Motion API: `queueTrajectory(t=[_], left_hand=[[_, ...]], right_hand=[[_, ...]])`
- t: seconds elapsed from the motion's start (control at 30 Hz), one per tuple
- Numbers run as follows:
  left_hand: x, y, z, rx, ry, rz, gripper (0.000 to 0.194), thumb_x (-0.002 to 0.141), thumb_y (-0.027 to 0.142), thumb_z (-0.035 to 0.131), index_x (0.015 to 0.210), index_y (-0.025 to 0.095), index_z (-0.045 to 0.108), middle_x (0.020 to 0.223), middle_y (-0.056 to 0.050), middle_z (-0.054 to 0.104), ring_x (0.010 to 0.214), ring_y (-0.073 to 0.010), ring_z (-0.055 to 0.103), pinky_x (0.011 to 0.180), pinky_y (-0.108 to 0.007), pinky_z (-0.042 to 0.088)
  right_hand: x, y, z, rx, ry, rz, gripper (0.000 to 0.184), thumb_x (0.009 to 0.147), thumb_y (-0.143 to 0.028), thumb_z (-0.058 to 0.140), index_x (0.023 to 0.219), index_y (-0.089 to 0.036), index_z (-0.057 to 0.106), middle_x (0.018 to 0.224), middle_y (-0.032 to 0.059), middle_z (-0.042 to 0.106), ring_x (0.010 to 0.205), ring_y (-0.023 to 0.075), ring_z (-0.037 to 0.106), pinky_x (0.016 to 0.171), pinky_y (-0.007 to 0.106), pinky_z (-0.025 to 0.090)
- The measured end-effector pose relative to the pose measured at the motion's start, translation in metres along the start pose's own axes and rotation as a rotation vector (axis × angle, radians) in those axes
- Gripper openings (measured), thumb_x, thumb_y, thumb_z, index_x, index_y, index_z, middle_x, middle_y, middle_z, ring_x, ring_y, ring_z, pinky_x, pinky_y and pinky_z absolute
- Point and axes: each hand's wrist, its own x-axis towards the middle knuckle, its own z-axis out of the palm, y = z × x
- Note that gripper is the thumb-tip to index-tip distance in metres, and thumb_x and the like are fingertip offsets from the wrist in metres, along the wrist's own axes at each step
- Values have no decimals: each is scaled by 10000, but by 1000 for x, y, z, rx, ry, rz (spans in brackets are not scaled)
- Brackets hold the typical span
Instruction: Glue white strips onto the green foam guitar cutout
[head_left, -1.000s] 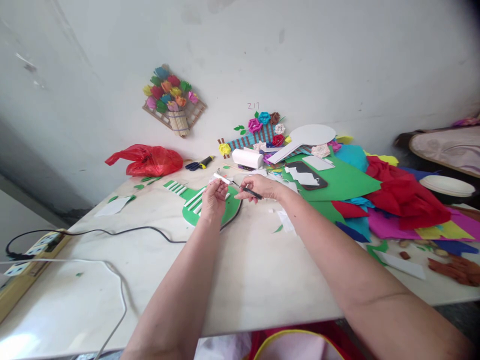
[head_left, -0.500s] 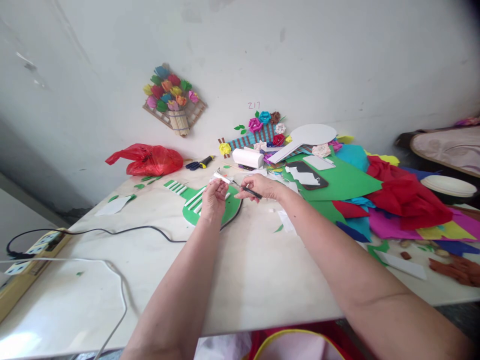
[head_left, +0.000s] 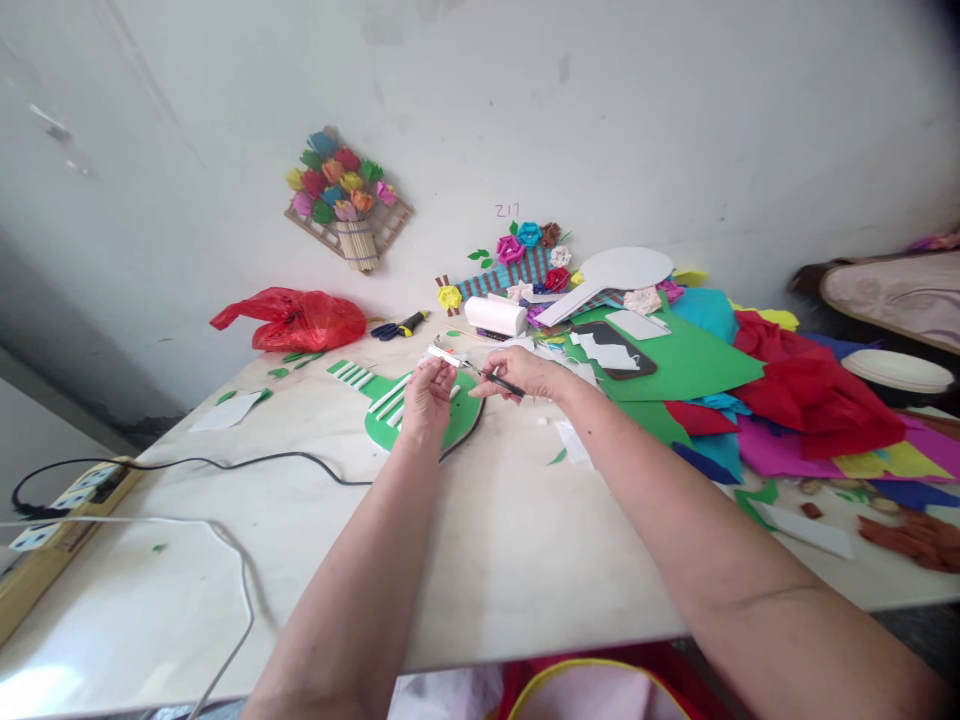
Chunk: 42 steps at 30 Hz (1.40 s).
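My left hand is closed, its fingertips pinching a small white strip above the table. Closed too, my right hand grips a slim tool with a black handle and a thin metal tip, whose exact kind I cannot make out. The tip meets the right end of the white strip. Below both hands lies a green guitar-shaped cutout with several white strips stuck across its body and neck. My left hand and wrist cover part of it.
A black cable runs from the power strip to the cutout. Behind are a red plastic bag, a yellow-and-black-handled tool and a white roll. Colored paper and a phone lie right.
Both hands stay almost in place. The white strip between my left fingers has turned slightly; the tool's tip remains at its right end.
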Motion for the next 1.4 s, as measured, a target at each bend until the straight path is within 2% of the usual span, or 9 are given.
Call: queueTrajectory(t=[0.57, 1.03, 1.27, 1.4], left_hand=[[-1, 1, 2, -16, -2, -6, 35, 625, 103, 635, 633, 132, 618, 647, 0, 646, 596, -60, 603, 650, -164, 482], [-1, 0, 2, 2, 34, -11, 56, 646, 71, 602, 618, 118, 618, 630, -3, 627, 603, -59, 598, 671, -162, 482], [-2, 2, 3, 22, 27, -16, 48, 631, 86, 614, 614, 130, 610, 624, 7, 629, 582, -61, 593, 658, -173, 483], [-2, 2, 2, 53, -2, -18, 43, 614, 113, 643, 620, 130, 604, 612, 8, 621, 573, -65, 594, 657, -185, 480]], right_hand=[[2, 5, 0, 0, 32, -1, 305, 569, -366, 702, 709, -121, 585, 409, -55, 446, 344, 50, 394, 332, 169, 333], [6, 11, 1, -68, 103, -41, 342, 495, -375, 744, 658, -120, 584, 466, -50, 464, 375, 43, 379, 353, 171, 296], [1, 4, -1, -101, 95, -9, 386, 490, -427, 738, 669, -132, 565, 457, -52, 445, 383, 56, 381, 369, 184, 294], [0, -1, -2, -211, 103, -28, 422, 491, -494, 720, 670, -144, 566, 479, -54, 453, 422, 58, 374, 420, 196, 285]])
